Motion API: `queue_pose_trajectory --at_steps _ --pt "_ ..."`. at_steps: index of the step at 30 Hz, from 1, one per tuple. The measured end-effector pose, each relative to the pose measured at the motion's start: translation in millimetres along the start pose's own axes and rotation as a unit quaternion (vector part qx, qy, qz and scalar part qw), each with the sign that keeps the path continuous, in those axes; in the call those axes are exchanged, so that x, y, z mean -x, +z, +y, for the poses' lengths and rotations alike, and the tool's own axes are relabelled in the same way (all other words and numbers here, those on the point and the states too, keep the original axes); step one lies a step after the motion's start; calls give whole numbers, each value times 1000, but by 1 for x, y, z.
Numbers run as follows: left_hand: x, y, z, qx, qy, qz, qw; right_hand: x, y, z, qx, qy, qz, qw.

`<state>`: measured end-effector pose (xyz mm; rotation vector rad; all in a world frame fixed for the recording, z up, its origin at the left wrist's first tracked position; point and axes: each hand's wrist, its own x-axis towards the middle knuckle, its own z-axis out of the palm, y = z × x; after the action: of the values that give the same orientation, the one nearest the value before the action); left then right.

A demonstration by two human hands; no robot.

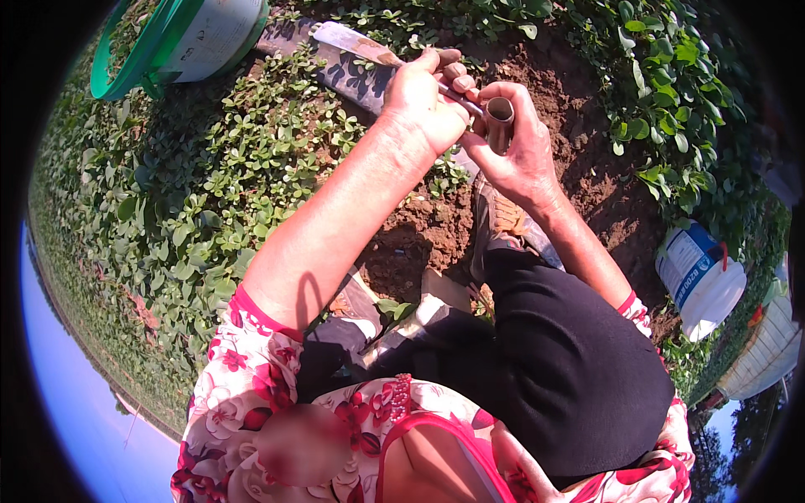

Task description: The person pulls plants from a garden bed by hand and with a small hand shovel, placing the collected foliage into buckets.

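My left hand (422, 96) is closed around a slim hand tool (356, 44) with a long, pale, flat end at the upper left. Its thin dark shaft comes out of my fist toward the right. In my right hand (520, 151) is a brown hollow tube (500, 113), its open round end facing up between thumb and forefinger. The shaft's tip reaches the tube's side; I cannot tell whether they touch. My palms hide part of both things. Both hands are close together above bare soil (579, 159).
Low leafy plants (184, 193) spread on both sides. A white bucket with a green rim (126, 54) lies tipped at upper left. A white and blue bucket (700, 277) is at right. A dark flat strip (356, 88) lies under the tool. My brown shoe (495, 214) stands on the soil.
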<state>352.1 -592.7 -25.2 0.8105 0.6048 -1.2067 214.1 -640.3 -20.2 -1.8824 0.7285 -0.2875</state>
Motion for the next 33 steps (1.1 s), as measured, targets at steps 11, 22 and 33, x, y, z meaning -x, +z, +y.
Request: queue_pose_trajectory --at_steps 11,22,33 --pt "-3 -144 -117 -796 247 48 551 63 -85 38 164 145 -121 968" --pt "-4 -175 -128 -734 380 55 560 86 -101 30 292 71 -281 911" --pt "7 -185 -129 -710 358 85 601 106 -78 67 291 -15 -284 913"
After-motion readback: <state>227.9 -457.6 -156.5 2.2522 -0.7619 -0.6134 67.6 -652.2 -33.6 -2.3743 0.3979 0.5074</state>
